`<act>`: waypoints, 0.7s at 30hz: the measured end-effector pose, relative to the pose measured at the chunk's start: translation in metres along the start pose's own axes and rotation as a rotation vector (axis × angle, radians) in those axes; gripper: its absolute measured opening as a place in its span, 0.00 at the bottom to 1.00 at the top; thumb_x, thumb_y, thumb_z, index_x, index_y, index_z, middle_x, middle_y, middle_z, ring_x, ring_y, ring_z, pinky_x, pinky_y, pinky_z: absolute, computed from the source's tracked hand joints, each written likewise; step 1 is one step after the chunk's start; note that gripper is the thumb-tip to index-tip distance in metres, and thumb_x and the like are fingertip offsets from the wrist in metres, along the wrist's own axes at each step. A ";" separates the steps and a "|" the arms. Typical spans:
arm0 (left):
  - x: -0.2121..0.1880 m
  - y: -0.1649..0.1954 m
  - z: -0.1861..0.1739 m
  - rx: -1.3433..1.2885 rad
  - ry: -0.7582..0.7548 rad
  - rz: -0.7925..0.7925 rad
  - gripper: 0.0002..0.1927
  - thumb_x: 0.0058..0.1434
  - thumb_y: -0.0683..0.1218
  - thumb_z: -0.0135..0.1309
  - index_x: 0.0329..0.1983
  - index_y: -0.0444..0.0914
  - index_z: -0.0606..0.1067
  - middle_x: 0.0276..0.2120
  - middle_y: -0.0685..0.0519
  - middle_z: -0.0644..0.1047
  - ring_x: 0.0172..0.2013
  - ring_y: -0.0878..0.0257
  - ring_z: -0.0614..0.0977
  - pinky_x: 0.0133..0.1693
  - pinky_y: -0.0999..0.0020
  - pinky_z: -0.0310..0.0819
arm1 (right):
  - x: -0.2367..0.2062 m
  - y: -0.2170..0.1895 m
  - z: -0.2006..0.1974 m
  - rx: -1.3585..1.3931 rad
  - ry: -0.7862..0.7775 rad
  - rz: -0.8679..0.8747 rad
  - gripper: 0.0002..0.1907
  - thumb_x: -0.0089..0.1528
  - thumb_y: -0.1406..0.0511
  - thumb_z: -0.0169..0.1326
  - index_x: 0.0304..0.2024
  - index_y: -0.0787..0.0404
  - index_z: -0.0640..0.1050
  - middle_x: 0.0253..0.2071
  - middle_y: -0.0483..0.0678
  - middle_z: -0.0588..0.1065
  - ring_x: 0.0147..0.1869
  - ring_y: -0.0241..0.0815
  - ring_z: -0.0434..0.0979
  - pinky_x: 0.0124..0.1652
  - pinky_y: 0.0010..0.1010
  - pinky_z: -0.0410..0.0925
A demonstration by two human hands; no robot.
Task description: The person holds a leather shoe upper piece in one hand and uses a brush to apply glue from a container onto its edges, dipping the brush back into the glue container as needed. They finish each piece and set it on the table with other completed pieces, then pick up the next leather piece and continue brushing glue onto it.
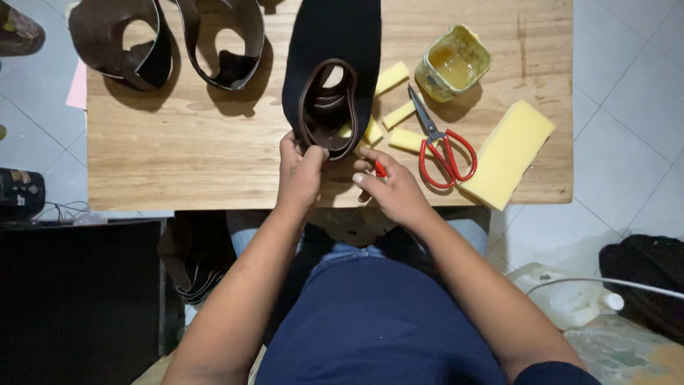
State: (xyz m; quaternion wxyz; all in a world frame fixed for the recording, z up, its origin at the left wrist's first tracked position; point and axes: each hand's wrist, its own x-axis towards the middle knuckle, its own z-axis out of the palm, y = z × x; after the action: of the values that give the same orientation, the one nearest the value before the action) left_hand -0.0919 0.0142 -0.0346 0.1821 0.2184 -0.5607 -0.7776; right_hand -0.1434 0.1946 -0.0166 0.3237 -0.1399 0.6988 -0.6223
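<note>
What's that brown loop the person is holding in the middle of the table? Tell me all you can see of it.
The brown loop looks like a leather strip curved into an oval ring, dark brown and slightly glossy, with further bands layered inside it. It stands on edge on a long black sheet lying on the wooden table. The left hand pinches its near rim with the thumb on top; the right hand, holding something small and red, sits just beside it. Yellow foam pieces lie to its right.
</note>
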 end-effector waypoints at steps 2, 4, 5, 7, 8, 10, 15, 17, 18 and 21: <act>0.012 0.006 0.001 0.069 0.022 -0.080 0.33 0.59 0.43 0.50 0.65 0.28 0.54 0.47 0.50 0.75 0.41 0.67 0.76 0.42 0.73 0.71 | 0.003 0.000 0.001 -0.027 -0.011 0.009 0.31 0.62 0.64 0.56 0.66 0.66 0.67 0.52 0.49 0.77 0.38 0.34 0.78 0.37 0.28 0.75; 0.026 0.010 0.002 0.246 0.047 -0.259 0.36 0.57 0.45 0.50 0.66 0.31 0.52 0.42 0.49 0.77 0.29 0.62 0.72 0.29 0.67 0.66 | 0.003 0.002 0.002 -0.035 -0.012 0.016 0.30 0.62 0.65 0.56 0.65 0.66 0.68 0.52 0.50 0.78 0.37 0.35 0.78 0.37 0.28 0.75; 0.034 0.011 0.003 0.255 0.034 -0.248 0.36 0.57 0.46 0.51 0.67 0.31 0.54 0.41 0.48 0.76 0.29 0.63 0.72 0.28 0.68 0.67 | 0.003 0.004 0.003 -0.033 -0.007 0.010 0.29 0.62 0.65 0.56 0.65 0.67 0.68 0.52 0.50 0.78 0.37 0.36 0.78 0.38 0.28 0.75; 0.049 0.010 0.006 0.271 0.010 -0.233 0.36 0.57 0.46 0.52 0.68 0.33 0.57 0.40 0.47 0.76 0.28 0.64 0.72 0.27 0.69 0.67 | 0.000 0.009 0.004 -0.029 0.000 0.011 0.28 0.63 0.65 0.56 0.64 0.68 0.69 0.52 0.51 0.78 0.38 0.36 0.78 0.38 0.29 0.75; 0.056 0.009 0.009 0.216 -0.048 -0.196 0.37 0.58 0.46 0.53 0.69 0.32 0.57 0.42 0.48 0.76 0.31 0.65 0.73 0.30 0.70 0.69 | -0.002 0.011 0.003 -0.029 0.002 0.010 0.28 0.63 0.65 0.56 0.64 0.68 0.70 0.52 0.51 0.78 0.38 0.35 0.78 0.39 0.29 0.75; 0.065 0.004 0.014 0.103 -0.165 -0.123 0.37 0.59 0.45 0.55 0.70 0.32 0.56 0.46 0.49 0.76 0.38 0.69 0.77 0.36 0.73 0.73 | -0.004 0.013 0.000 -0.024 0.005 0.001 0.27 0.63 0.65 0.56 0.63 0.68 0.70 0.52 0.51 0.78 0.40 0.34 0.79 0.39 0.28 0.75; 0.059 -0.002 0.016 0.200 -0.048 -0.064 0.30 0.57 0.41 0.48 0.65 0.31 0.62 0.48 0.47 0.77 0.43 0.63 0.79 0.45 0.68 0.75 | -0.007 0.005 -0.016 0.023 0.050 0.032 0.25 0.63 0.65 0.55 0.61 0.68 0.71 0.51 0.49 0.79 0.36 0.35 0.78 0.38 0.27 0.74; 0.044 0.003 0.011 0.313 0.021 -0.067 0.26 0.58 0.40 0.47 0.61 0.30 0.68 0.47 0.45 0.78 0.45 0.61 0.80 0.48 0.67 0.75 | -0.009 0.001 -0.021 -0.007 0.073 0.063 0.23 0.63 0.65 0.55 0.61 0.67 0.73 0.46 0.51 0.80 0.34 0.35 0.79 0.37 0.26 0.74; 0.038 0.009 0.008 0.359 0.036 -0.068 0.23 0.57 0.40 0.47 0.57 0.28 0.70 0.46 0.44 0.79 0.45 0.59 0.80 0.48 0.66 0.75 | -0.010 -0.001 -0.022 -0.021 0.086 0.076 0.23 0.64 0.64 0.55 0.60 0.66 0.74 0.43 0.51 0.80 0.33 0.35 0.79 0.36 0.26 0.73; -0.003 0.032 0.001 0.484 -0.091 0.248 0.19 0.63 0.42 0.49 0.56 0.28 0.71 0.48 0.42 0.77 0.48 0.57 0.78 0.53 0.63 0.72 | -0.009 -0.003 -0.024 0.105 0.115 0.101 0.19 0.66 0.62 0.54 0.57 0.64 0.76 0.44 0.45 0.81 0.34 0.32 0.79 0.34 0.24 0.70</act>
State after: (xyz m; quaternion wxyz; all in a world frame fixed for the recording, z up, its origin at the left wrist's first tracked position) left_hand -0.0889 0.0064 -0.0031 0.1928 0.1500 -0.7603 -0.6019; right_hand -0.1523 0.2182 -0.0107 0.3212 -0.0513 0.6887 -0.6480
